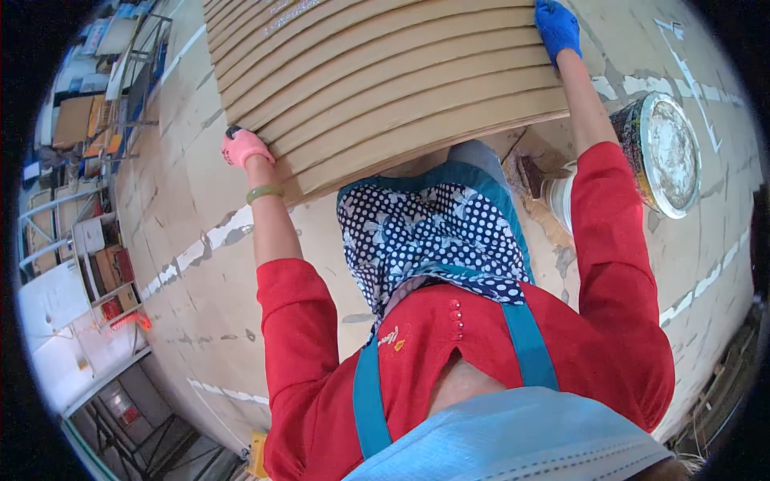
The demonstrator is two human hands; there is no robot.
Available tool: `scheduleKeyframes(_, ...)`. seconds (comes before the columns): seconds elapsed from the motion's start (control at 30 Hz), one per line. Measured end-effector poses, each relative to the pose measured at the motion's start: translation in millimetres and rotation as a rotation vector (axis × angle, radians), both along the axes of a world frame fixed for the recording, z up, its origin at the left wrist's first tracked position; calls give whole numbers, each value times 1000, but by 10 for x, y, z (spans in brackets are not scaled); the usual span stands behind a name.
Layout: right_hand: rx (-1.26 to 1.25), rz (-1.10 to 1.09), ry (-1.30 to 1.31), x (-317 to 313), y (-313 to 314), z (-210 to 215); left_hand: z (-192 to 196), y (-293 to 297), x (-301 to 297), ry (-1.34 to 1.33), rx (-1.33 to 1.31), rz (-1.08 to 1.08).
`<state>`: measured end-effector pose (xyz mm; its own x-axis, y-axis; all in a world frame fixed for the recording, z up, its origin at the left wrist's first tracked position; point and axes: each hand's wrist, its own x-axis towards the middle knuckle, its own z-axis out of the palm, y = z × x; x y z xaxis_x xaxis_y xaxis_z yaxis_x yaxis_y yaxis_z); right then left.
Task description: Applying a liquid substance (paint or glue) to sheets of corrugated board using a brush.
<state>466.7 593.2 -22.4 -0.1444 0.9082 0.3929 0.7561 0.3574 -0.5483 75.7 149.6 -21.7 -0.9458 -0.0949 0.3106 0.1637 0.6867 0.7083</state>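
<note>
Brown cardboard sheets (385, 88) overlap in a staggered row of long strips in front of me, with a shiny patch near the far left. My left hand (247, 147), in a pink glove with dark fingertips, is closed on the left edge of the sheets near their front corner. At the far right edge, my right hand (557, 30) wears a blue glove and is closed on the sheets; its fingertips are partly hidden. Both arms are stretched forward, the right one farther.
A large bucket (672, 156) with a white-crusted top stands to the right. Nearer me are a small white container (559, 200) and a brown brush-like thing (531, 176), partly hidden by my sleeve. Racks and shelves (108, 280) with boxes line the left. The floor (200, 321) has white lines.
</note>
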Motion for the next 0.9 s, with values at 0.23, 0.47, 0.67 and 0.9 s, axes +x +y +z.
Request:
scheduleKeyframes(0.23,168,74,185,-32,1461,-327,215,242,-693,-305,196,-176)
scheduleKeyframes(0.47,-93,91,9,-687,349,44,-142,127,-1308,-352,471,-129)
scheduleKeyframes(0.67,7,-26,12,-305,766,46,-142,848,-655,-182,226,-33)
scheduleKeyframes(0.9,-79,74,9,-611,518,68,17,261,-986,-74,37,147)
